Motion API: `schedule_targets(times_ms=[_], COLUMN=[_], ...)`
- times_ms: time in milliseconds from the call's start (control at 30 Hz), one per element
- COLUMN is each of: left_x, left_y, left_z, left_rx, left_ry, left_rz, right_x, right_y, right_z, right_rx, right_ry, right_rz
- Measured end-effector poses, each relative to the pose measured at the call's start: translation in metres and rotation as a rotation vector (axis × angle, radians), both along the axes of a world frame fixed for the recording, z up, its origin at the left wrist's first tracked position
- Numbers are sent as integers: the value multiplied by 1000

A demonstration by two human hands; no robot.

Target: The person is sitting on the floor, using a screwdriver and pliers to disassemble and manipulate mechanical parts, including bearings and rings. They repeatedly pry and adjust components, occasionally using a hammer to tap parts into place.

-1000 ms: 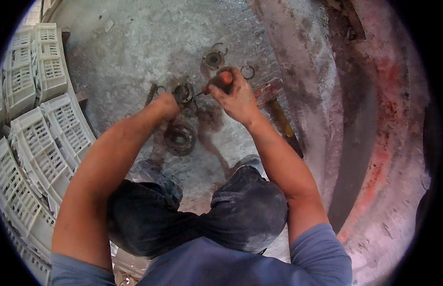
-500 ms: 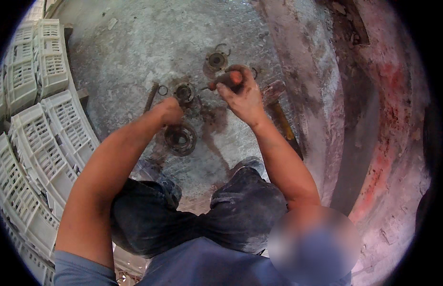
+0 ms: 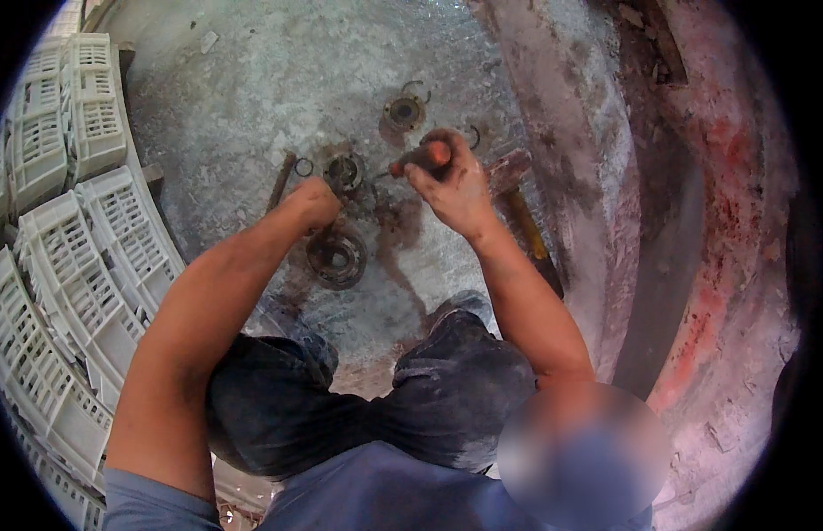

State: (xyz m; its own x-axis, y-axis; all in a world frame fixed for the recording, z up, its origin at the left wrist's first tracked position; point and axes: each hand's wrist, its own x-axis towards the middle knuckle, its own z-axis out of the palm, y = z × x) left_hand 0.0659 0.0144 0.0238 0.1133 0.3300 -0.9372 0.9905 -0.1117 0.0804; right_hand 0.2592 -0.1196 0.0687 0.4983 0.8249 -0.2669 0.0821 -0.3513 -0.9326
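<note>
My right hand (image 3: 455,188) is wrapped round the orange-red handle of a screwdriver (image 3: 432,156). Its thin shaft points left toward a round, greasy metal part (image 3: 344,171) on the floor. My left hand (image 3: 317,205) is closed at the near side of that part, fingers curled under and mostly hidden; what they grip cannot be made out. Just below my left hand lies a larger dark metal ring-shaped part (image 3: 337,258) with a hole in its middle. Farther off, a round flange (image 3: 403,112) rests on the floor.
A small ring (image 3: 303,166) and a dark rod (image 3: 282,180) lie left of the parts. To the right is a hammer (image 3: 521,212) with a yellowish handle. White plastic crates (image 3: 92,265) line the left side. A rough stained ledge (image 3: 588,168) runs along the right.
The screwdriver and my right hand have shifted very slightly, the handle a little lower. My left hand stays closed in almost the same place.
</note>
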Motion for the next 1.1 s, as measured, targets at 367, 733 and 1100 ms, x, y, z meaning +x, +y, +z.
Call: schedule_targets(times_ms=[367,733,1100], left_x=[8,14,12], left_y=[8,1,6], left_z=[2,14,-16], left_rx=[65,167,83], left_ry=[79,63,112], left_rz=[-141,-327,-455], right_x=[-2,-1,-12], right_y=[-4,-8,0], right_z=[-15,-22,-26], right_rx=[19,-4,54], right_ry=[57,90,209], right_rz=[1,-12,11])
